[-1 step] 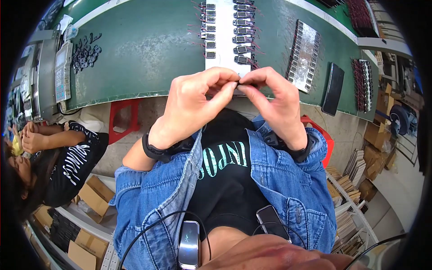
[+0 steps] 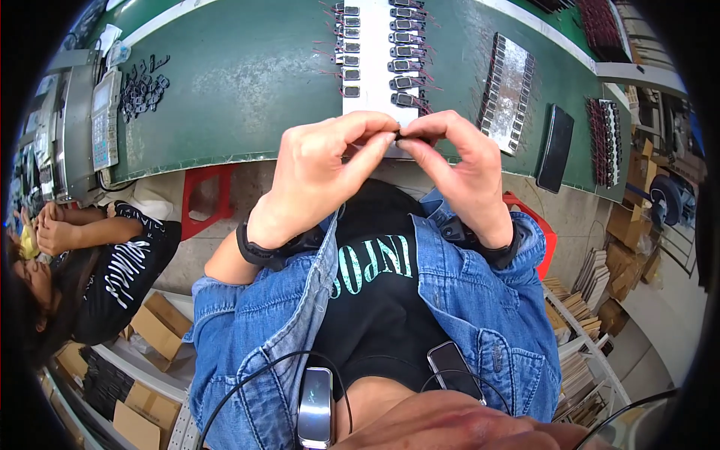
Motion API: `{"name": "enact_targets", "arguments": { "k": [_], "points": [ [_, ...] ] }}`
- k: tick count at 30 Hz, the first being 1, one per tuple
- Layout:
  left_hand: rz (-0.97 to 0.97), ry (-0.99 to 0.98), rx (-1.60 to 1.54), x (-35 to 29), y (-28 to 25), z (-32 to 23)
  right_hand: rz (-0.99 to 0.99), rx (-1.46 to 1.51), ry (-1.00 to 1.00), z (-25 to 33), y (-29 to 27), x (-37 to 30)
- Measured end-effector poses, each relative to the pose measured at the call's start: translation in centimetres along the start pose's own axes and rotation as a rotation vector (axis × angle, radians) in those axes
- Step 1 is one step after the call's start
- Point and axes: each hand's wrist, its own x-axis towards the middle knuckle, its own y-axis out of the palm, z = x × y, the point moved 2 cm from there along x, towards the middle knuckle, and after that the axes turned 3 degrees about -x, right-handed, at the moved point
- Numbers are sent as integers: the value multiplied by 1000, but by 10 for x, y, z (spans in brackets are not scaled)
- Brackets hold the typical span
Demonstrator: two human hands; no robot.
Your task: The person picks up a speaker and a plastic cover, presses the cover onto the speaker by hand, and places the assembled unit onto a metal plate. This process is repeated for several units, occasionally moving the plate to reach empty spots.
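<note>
My left hand point(image 2: 328, 166) and my right hand point(image 2: 466, 163) meet in front of my chest, just over the near edge of the green table. Thumbs and index fingers of both pinch a small dark part point(image 2: 398, 136), mostly covered by the fingertips, so its kind does not show. Directly beyond it, a white strip point(image 2: 373, 56) reaches away across the table. Along its left side lie small black-framed rectangular modules point(image 2: 351, 74) with thin red wires, and a second row of similar modules point(image 2: 403, 82) lines its right side.
Loose black parts point(image 2: 144, 91) are piled at the left by a keypad device point(image 2: 105, 120). To the right are a metal plate edged with modules point(image 2: 508, 94), a black phone-like slab point(image 2: 555, 148) and another module row point(image 2: 609, 142). A co-worker point(image 2: 112, 255) sits at left.
My fingertips have shifted very slightly around the small dark part. Everything else looks the same.
</note>
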Motion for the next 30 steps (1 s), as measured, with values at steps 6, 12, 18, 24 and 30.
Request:
{"name": "enact_targets", "arguments": {
  "k": [6,12,18,24,30],
  "points": [
    [-167,-143,-126,1,-19,5,-109,-354,-185,-14,2,4],
    [-241,-104,-72,-12,-28,19,-228,-485,-220,-17,7,8],
    [-381,-160,-10,-23,-59,36,-188,-448,-236,-6,-6,20],
    [-614,-253,135,-52,-109,77,46,-517,-495,20,-21,120],
    [-511,-275,598,-55,-164,104,277,-627,-571,-9,-4,194]
  ]
}}
